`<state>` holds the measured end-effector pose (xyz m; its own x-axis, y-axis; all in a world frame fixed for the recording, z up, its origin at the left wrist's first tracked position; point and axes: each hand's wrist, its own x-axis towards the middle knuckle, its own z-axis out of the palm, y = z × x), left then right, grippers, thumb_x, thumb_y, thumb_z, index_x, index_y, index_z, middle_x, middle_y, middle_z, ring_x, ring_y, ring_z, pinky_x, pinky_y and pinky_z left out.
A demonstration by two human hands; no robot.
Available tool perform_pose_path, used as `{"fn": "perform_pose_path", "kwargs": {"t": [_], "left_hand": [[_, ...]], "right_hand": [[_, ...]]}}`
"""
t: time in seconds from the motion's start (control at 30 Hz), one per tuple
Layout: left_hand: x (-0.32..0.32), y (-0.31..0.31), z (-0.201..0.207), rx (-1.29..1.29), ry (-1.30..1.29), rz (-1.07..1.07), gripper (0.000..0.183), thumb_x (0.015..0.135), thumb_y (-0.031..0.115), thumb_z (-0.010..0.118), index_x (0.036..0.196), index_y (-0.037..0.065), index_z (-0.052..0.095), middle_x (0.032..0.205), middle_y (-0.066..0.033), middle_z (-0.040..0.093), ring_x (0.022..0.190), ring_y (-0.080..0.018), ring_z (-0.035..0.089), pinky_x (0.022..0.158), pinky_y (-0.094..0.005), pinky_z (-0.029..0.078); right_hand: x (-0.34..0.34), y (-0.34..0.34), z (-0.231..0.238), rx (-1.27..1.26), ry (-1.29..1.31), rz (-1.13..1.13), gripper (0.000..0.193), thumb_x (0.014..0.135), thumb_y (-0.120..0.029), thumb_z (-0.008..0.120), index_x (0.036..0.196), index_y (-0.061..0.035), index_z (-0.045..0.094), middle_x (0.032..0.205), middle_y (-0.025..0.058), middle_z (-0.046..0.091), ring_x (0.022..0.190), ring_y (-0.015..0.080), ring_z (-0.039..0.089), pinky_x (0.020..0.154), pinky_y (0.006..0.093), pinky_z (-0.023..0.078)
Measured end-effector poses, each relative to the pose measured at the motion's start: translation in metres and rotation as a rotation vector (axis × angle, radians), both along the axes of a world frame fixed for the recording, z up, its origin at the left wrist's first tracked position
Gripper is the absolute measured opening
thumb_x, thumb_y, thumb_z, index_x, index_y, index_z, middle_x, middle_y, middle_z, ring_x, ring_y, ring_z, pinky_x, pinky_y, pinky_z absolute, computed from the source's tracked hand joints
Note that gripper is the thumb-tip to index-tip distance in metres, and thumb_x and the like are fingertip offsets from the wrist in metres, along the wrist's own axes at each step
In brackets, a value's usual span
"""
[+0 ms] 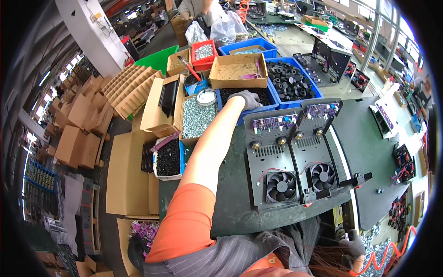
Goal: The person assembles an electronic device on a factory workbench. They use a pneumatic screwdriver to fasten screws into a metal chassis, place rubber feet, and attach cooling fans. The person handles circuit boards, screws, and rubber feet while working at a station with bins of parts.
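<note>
My left arm, in an orange sleeve, stretches forward over the bench. My left hand [249,99], in a grey glove, reaches into a blue bin [273,104] of small black parts [230,94]. Its fingers are curled down at the bin's right side, and what they pinch is hidden. At the lower right, beside the bench edge, my right hand [353,244] is gloved too and closed around something I cannot make out. Two dark metal chassis panels [272,157] stand side by side before me, each with a black fan [281,186] and a purple circuit board [275,122].
A cardboard tray [237,74] rests on the bin's far side. Around it are a blue bin of black knobs [290,81], a box of silver screws [199,117] and a box of black screws [168,157]. A red coiled hose [390,251] hangs lower right. Another person [203,9] stands at the back.
</note>
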<state>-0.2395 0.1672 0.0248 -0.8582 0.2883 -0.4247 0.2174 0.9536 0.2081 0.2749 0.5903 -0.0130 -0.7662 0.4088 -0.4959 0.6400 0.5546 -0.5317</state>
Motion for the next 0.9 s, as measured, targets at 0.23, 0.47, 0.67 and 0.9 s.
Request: {"fn": "perform_pose_path", "kwargs": {"t": [0.23, 0.47, 0.67, 0.9], "left_hand": [[0.0, 0.008, 0.009, -0.125, -0.053, -0.079, 0.064, 0.092, 0.056, 0.053, 0.141, 0.014, 0.052, 0.147, -0.0079, 0.049, 0.134, -0.0292, 0.047, 0.111, -0.0458, 0.037], [-0.002, 0.012, 0.018, -0.214, -0.136, -0.137, 0.066, 0.092, 0.061, 0.051, 0.133, 0.011, 0.061, 0.136, -0.0082, 0.06, 0.125, -0.0278, 0.055, 0.106, -0.0449, 0.04], [0.0, 0.016, 0.019, -0.174, -0.051, -0.065, 0.058, 0.08, 0.046, 0.067, 0.126, 0.011, 0.066, 0.131, -0.0093, 0.063, 0.118, -0.0272, 0.06, 0.1, -0.0433, 0.046], [-0.025, 0.0, -0.008, -0.3, -0.063, -0.391, 0.054, 0.086, 0.045, 0.06, 0.125, 0.009, 0.066, 0.13, -0.011, 0.064, 0.12, -0.0279, 0.06, 0.099, -0.0424, 0.047]], "right_hand": [[0.003, -0.006, 0.0, -0.021, -0.042, -0.06, 0.053, 0.064, -0.018, 0.075, 0.111, -0.0027, 0.057, 0.085, 0.0158, 0.067, 0.075, 0.0242, 0.067, 0.068, 0.0362, 0.053], [0.011, 0.001, -0.009, -0.152, 0.042, -0.111, 0.051, 0.066, -0.012, 0.073, 0.111, -0.0025, 0.053, 0.079, 0.0122, 0.063, 0.064, 0.0214, 0.064, 0.058, 0.0349, 0.052], [0.015, 0.004, -0.017, -0.243, 0.05, -0.199, 0.05, 0.067, -0.01, 0.071, 0.113, -0.0025, 0.053, 0.084, 0.0109, 0.062, 0.067, 0.019, 0.061, 0.06, 0.0335, 0.051], [0.019, 0.002, -0.012, -0.127, 0.121, -0.027, 0.048, 0.068, -0.012, 0.069, 0.112, -0.0027, 0.053, 0.082, 0.0096, 0.06, 0.067, 0.0179, 0.06, 0.06, 0.0331, 0.05]]}}
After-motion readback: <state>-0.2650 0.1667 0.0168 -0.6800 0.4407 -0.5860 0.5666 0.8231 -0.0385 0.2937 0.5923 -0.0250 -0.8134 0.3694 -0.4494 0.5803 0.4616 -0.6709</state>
